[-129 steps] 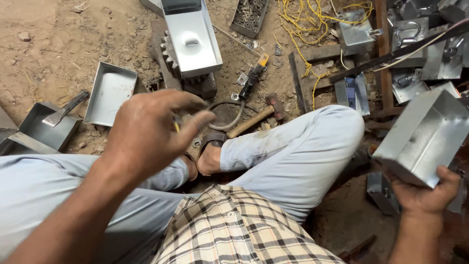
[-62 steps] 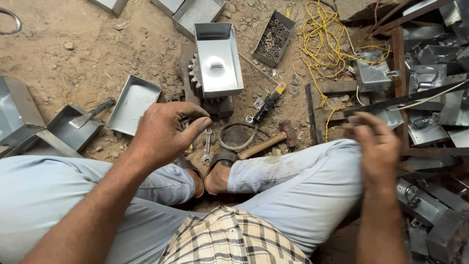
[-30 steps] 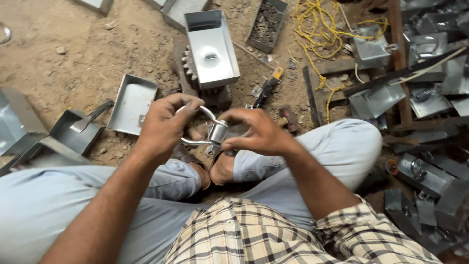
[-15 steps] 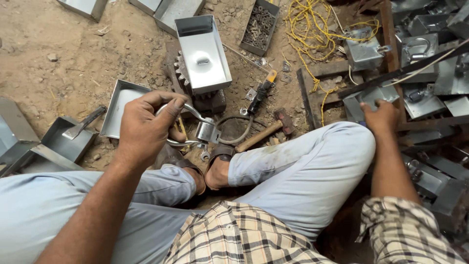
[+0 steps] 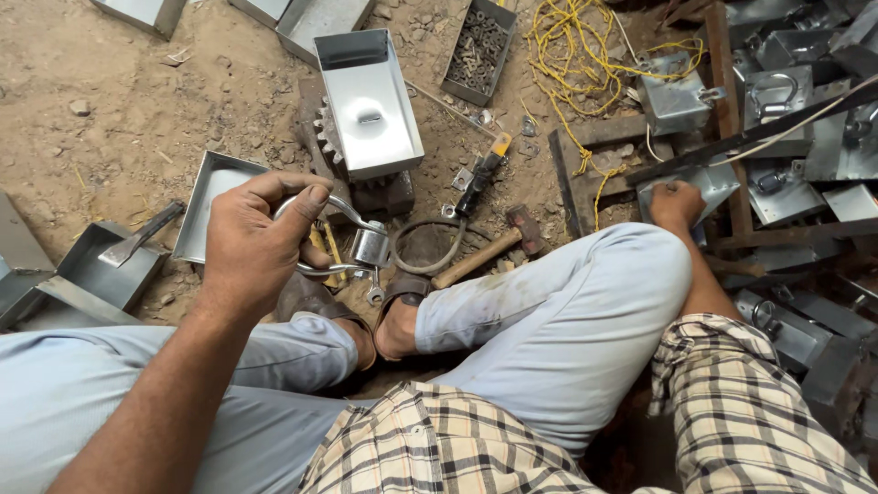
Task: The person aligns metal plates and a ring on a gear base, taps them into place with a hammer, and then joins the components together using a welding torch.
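My left hand (image 5: 259, 240) grips a curved metal handle (image 5: 352, 240), a bent wire loop with a small metal clip on it, above my crossed legs. Far out to the right, my right hand (image 5: 675, 203) rests on a metal box (image 5: 709, 185) among the stacked ones; its fingers look closed over the box's edge. An open shiny metal box (image 5: 369, 101) stands on a toothed steel block (image 5: 322, 137) in front of me.
A hammer (image 5: 489, 250), a screwdriver (image 5: 479, 174) and a wire ring (image 5: 426, 249) lie by my feet. A tray of bolts (image 5: 478, 50) and yellow wire (image 5: 585, 55) lie beyond. Metal trays (image 5: 208, 209) lie left, several finished boxes (image 5: 777, 101) right.
My right hand put a box down, came to the handle in my left hand, then let go and reached out right to a box. My left hand kept the handle.
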